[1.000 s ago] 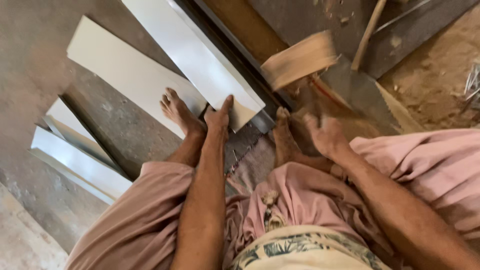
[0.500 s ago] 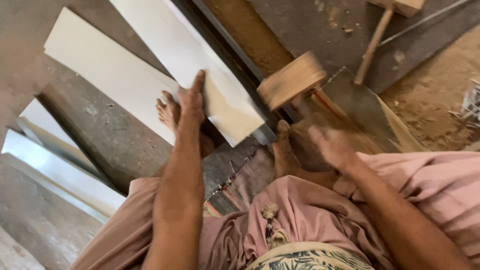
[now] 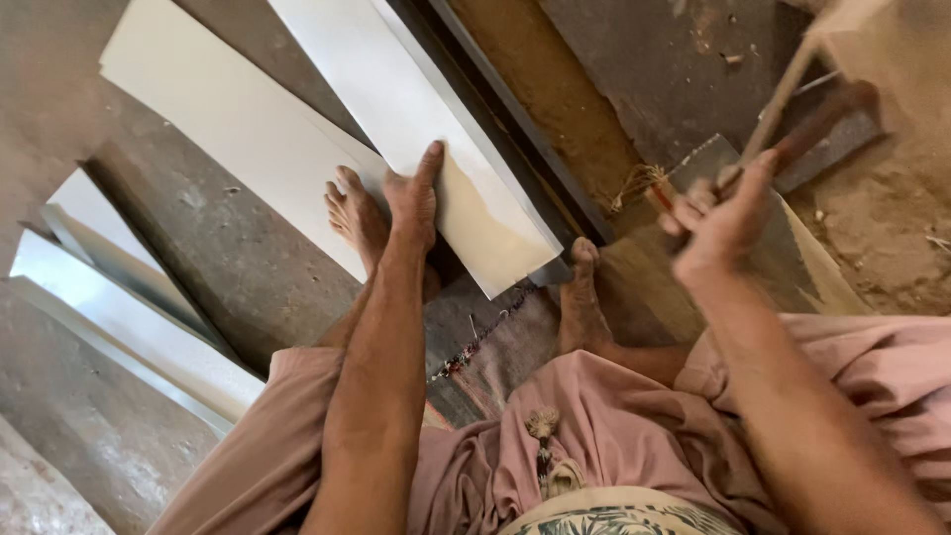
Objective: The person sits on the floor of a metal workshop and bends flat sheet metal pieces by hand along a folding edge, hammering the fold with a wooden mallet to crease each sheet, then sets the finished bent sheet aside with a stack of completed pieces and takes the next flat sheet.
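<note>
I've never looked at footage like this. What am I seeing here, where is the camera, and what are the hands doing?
The camera sits on a person's head and looks down at their own lap, arms and bare feet; they sit on the ground. The left hand presses flat on a pale metal sheet that lies over a dark steel bar. The right hand grips the handle of a wooden mallet, raised and blurred. More sheets lie on the concrete floor to the left.

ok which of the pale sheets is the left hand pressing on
The left hand presses the sheet on the dark bar; the others lie flat on the floor, untouched.
</note>
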`<act>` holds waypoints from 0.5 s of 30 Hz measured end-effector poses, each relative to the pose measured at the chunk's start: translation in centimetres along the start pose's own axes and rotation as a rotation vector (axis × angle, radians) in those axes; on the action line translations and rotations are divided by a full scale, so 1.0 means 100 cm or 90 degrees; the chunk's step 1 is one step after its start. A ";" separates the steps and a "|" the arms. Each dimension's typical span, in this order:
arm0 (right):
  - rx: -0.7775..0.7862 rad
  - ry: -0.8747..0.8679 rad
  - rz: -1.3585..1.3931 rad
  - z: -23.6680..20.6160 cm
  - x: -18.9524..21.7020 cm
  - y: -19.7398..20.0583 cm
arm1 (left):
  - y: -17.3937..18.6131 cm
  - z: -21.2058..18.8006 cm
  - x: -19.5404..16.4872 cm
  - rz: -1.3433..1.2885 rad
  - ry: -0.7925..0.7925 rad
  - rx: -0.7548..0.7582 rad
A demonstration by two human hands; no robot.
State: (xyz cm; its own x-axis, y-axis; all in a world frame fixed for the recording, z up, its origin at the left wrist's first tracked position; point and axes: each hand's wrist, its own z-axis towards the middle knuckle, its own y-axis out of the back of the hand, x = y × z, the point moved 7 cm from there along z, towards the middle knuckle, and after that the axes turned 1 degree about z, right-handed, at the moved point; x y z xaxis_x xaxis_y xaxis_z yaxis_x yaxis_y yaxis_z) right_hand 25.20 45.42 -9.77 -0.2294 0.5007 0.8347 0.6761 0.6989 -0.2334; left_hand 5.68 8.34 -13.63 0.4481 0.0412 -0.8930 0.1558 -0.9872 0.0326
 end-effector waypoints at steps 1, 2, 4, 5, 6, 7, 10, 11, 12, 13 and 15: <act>0.041 0.033 -0.129 0.005 -0.002 -0.008 | -0.002 0.000 0.000 -0.009 -0.002 0.011; 0.085 0.067 -0.257 0.008 -0.004 -0.018 | -0.005 -0.001 0.000 -0.020 -0.008 0.019; 0.166 0.131 -0.518 0.010 -0.007 -0.039 | -0.006 -0.006 -0.003 -0.003 -0.014 0.015; 0.204 0.170 -0.649 0.010 -0.005 -0.051 | -0.006 -0.008 -0.007 0.020 -0.025 0.001; 0.117 0.095 -0.504 0.014 -0.002 -0.047 | -0.005 -0.011 -0.011 0.044 -0.041 -0.013; 0.041 0.015 -0.361 0.020 0.003 -0.044 | -0.007 -0.013 -0.012 0.042 -0.027 -0.015; -0.066 -0.011 -0.059 0.018 0.021 -0.059 | -0.007 -0.020 -0.013 0.053 0.016 -0.029; -0.086 0.025 0.023 0.016 0.029 -0.065 | -0.008 -0.021 -0.014 0.056 0.010 -0.023; 0.051 0.016 -0.192 0.017 0.034 -0.086 | -0.009 -0.022 -0.015 0.058 0.006 -0.018; 0.188 0.008 -0.404 0.012 0.029 -0.105 | -0.009 -0.023 -0.014 0.045 0.014 -0.016; 0.230 -0.039 -0.473 0.017 0.028 -0.113 | -0.011 -0.026 -0.012 0.012 0.013 -0.006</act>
State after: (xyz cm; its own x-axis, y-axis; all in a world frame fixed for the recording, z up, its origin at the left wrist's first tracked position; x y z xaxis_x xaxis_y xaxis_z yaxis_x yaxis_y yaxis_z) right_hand 15.75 39.79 -5.62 -0.5727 -0.1366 0.8083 0.0683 0.9746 0.2131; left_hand 7.27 9.77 -11.37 0.4693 0.0259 -0.8826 0.1552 -0.9864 0.0536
